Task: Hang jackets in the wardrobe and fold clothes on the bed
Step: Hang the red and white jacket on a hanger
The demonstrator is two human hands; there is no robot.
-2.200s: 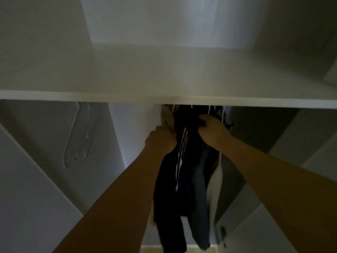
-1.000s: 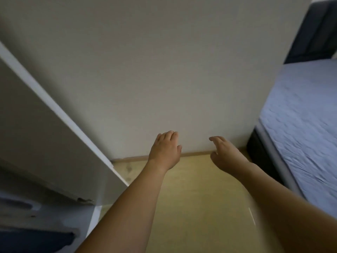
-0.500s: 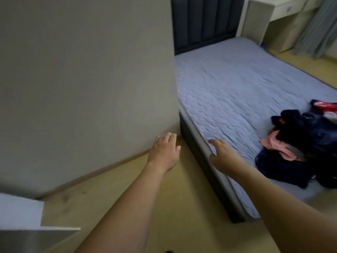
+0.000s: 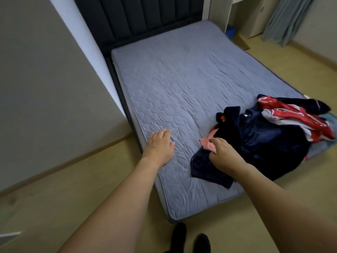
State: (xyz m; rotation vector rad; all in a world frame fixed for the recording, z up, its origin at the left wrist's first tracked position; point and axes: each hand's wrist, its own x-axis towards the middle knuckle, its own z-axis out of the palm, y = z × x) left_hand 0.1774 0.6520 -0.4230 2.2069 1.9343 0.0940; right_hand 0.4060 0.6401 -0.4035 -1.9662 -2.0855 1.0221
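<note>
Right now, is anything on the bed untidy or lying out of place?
Yes. A heap of unfolded clothes lies crumpled at the foot of the blue-grey quilted mattress: dark navy garments, a red-and-white one and a pink one. The right hand reaches the pink cloth; the left hand is open.

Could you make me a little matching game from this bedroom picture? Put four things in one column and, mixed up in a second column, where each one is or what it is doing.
Things:
1. left hand
2. right hand
3. red and white garment
4. headboard

Places or states:
A. upright at the far end of the bed
B. on the far side of the clothes pile
C. open, over the bare mattress
D. at the pink garment, on the near edge of the pile

Pairs: 1-C, 2-D, 3-B, 4-A
</note>
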